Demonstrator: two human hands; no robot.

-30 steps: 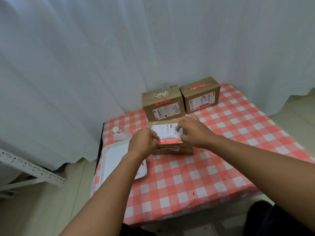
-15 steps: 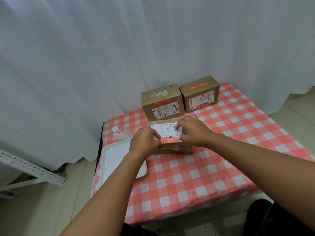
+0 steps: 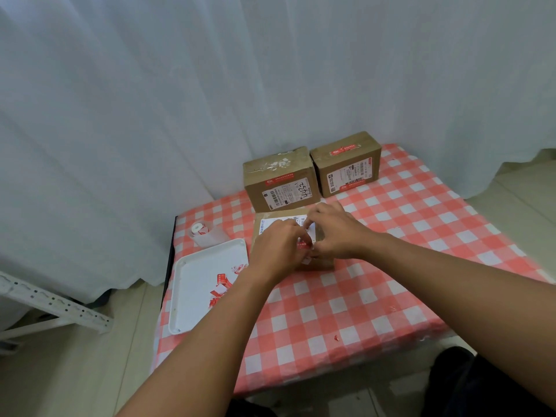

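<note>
A low brown cardboard box [image 3: 323, 261] lies on the red-and-white checked table, with a white shipping label [image 3: 267, 224] on its top. My left hand [image 3: 278, 251] covers the label's near part, fingers curled and pinching the label's red edge [image 3: 302, 244]. My right hand [image 3: 334, 233] rests on the box top beside it, its fingers curled at the same edge. Most of the label is hidden by both hands.
Two taller brown boxes [image 3: 281, 182] [image 3: 346, 164] with labels stand behind, against the white curtain. A white tray [image 3: 192, 284] holding torn red-and-white label scraps [image 3: 221, 285] sits at the left table edge. A label roll [image 3: 200, 233] lies behind it. A metal frame [image 3: 54, 302] stands left.
Both hands moved closer together over the label's near edge, the left one shifting right and uncovering the tray's scraps. The boxes did not move.
</note>
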